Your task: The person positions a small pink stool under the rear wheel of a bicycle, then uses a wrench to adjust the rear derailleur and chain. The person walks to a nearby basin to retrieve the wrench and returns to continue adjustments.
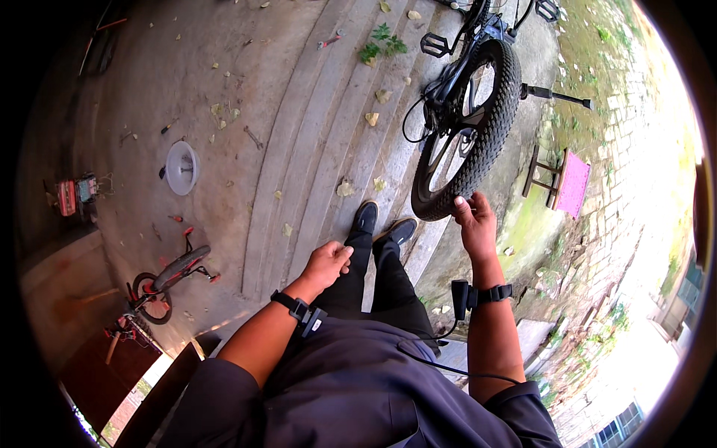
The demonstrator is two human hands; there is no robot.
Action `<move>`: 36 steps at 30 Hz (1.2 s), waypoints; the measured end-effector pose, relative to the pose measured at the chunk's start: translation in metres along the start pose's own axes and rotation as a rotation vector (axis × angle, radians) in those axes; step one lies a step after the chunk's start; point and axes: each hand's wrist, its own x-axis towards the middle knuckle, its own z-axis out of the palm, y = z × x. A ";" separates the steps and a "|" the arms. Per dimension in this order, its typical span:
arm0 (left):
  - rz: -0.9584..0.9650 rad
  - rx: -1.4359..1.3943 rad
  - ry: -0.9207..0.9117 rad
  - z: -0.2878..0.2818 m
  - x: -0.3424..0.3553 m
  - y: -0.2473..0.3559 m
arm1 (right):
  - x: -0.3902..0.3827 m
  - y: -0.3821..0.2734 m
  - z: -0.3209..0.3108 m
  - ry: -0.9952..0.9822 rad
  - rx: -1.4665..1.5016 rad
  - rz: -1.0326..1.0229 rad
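The right hand (pixel 479 225) touches 1 tire (pixel 494 134) (black and deeply knobbed).

Dark bicycle (pixel 455 82) with wide, knobby black tyre (pixel 499 131); at grey steps (pixel 302 160)

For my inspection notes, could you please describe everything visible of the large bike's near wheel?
The wheel has a thick, black, knobbly, rubber-looking tyre and dark spokes with openings between. Mounted on the bike, it slants in view by the steps; ground contact is unclear. The right grip touches the tyre's near end.
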 end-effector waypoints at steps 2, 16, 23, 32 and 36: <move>-0.020 0.025 -0.027 -0.004 0.002 -0.001 | -0.001 -0.004 0.000 -0.001 0.002 -0.009; -0.027 -0.016 0.006 -0.014 0.006 0.004 | -0.001 -0.011 -0.002 -0.042 0.007 -0.125; -0.023 -0.040 0.003 -0.019 0.007 0.005 | 0.006 0.019 -0.002 -0.114 0.025 -0.215; -0.013 -0.061 0.012 -0.025 0.008 -0.001 | 0.003 0.012 -0.002 -0.122 0.135 -0.079; -0.015 -0.062 0.014 -0.026 0.008 0.000 | -0.001 0.001 0.000 -0.069 0.130 -0.081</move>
